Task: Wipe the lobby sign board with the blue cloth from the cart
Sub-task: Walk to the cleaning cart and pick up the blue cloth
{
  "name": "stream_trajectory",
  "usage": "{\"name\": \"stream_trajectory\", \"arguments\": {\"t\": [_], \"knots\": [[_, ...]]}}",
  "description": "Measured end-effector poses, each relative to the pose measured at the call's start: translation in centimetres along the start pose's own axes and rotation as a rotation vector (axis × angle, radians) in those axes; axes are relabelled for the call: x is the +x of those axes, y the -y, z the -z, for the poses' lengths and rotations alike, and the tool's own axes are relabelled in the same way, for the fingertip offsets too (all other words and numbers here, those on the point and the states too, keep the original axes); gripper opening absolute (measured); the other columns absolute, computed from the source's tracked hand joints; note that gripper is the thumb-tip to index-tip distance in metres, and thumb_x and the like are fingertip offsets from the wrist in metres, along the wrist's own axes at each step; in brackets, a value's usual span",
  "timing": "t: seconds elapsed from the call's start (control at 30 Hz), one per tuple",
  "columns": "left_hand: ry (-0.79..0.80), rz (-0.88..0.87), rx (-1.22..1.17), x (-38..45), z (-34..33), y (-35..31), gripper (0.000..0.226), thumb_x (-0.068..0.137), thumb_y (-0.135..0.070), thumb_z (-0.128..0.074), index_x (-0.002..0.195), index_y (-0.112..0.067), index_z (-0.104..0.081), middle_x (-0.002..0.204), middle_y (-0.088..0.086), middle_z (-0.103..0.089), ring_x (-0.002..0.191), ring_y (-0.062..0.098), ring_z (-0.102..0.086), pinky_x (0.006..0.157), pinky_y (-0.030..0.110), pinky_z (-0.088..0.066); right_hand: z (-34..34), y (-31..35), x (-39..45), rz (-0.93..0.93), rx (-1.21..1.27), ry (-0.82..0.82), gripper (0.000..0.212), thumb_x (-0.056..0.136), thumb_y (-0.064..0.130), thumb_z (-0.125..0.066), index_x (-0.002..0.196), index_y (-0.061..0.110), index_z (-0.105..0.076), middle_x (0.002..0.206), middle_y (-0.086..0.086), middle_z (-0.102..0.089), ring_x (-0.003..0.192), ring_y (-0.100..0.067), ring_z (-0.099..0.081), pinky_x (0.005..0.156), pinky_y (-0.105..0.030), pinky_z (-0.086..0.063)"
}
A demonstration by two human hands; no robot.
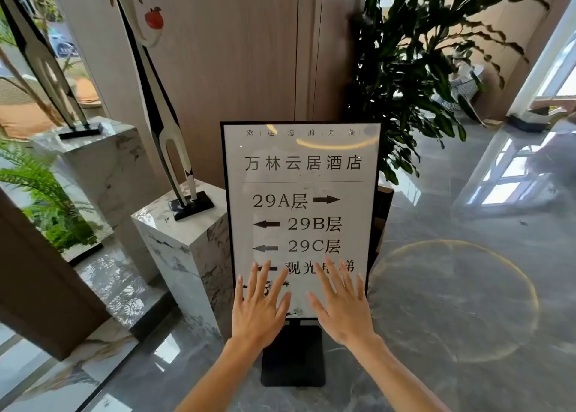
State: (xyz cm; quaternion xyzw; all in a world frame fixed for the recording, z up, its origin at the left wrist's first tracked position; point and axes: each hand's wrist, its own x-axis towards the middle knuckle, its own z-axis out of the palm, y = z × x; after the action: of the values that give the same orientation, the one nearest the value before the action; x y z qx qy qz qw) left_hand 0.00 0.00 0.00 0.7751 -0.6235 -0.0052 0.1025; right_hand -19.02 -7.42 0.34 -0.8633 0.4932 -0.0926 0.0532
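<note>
The lobby sign board [300, 181] stands upright in front of me, a black-framed white panel with Chinese text, floor numbers and arrows, on a black floor base [293, 355]. My left hand [260, 305] and my right hand [341, 302] are both raised before the board's lower part, palms forward, fingers spread, holding nothing. Whether they touch the glass I cannot tell. No blue cloth and no cart are in view.
A marble pedestal [184, 243] with a tall black-and-white sculpture stands just left of the board, a second pedestal [103, 162] behind it. A large leafy plant [414, 69] rises behind the board's right side. Glossy grey floor [452, 302] spreads to the right.
</note>
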Motion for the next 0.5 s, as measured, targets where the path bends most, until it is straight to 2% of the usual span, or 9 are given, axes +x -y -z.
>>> {"name": "stream_trajectory", "arguments": {"t": [0.1,0.17,0.3,0.37,0.5], "knots": [[-0.033,-0.011,0.006,-0.5,0.0,0.5,0.059,0.097,-0.063,-0.006,0.152,-0.051,0.013,0.167,-0.008,0.010,0.152,0.019,0.017,0.122,0.049,0.008,-0.2,0.8,-0.7,-0.024,-0.034,0.025,0.071,0.095,0.072,-0.003,0.154,0.042,0.024,0.165,0.011,0.027,0.155,-0.021,0.018,0.126,-0.053,0.005],[-0.064,-0.026,-0.012,-0.9,-0.4,1.0,0.059,0.098,-0.063,-0.008,0.153,-0.050,0.010,0.167,-0.007,0.004,0.153,0.019,0.011,0.123,0.049,0.002,-0.5,1.2,-1.4,-0.045,-0.007,0.044,0.071,0.096,0.072,-0.006,0.156,0.041,0.017,0.168,0.010,0.019,0.157,-0.020,0.011,0.127,-0.054,0.001],[-0.069,-0.065,-0.034,-1.7,-0.9,2.1,0.057,0.099,-0.061,-0.014,0.154,-0.050,-0.001,0.167,-0.007,-0.007,0.153,0.018,0.001,0.123,0.049,-0.006,-0.5,2.5,-2.4,-0.091,0.047,0.088,0.073,0.097,0.070,-0.012,0.160,0.036,-0.001,0.170,0.003,-0.010,0.157,-0.020,-0.011,0.126,-0.049,-0.013],[-0.061,-0.087,-0.051,-2.2,-1.0,2.7,0.057,0.100,-0.060,-0.017,0.154,-0.050,-0.005,0.167,-0.007,-0.011,0.153,0.017,-0.002,0.123,0.048,-0.005,-0.4,3.1,-2.9,-0.111,0.042,0.074,0.073,0.098,0.069,-0.016,0.160,0.030,-0.012,0.168,0.001,-0.022,0.155,-0.020,-0.021,0.125,-0.046,-0.021],[-0.046,-0.118,-0.071,-3.0,-1.1,4.1,0.056,0.100,-0.061,-0.015,0.154,-0.049,-0.008,0.166,-0.009,-0.013,0.154,0.017,-0.005,0.123,0.048,-0.008,-0.5,4.1,-4.2,-0.151,0.010,0.023,0.075,0.098,0.069,-0.018,0.157,0.024,-0.026,0.160,0.002,-0.038,0.147,-0.019,-0.035,0.120,-0.039,-0.032]]}}
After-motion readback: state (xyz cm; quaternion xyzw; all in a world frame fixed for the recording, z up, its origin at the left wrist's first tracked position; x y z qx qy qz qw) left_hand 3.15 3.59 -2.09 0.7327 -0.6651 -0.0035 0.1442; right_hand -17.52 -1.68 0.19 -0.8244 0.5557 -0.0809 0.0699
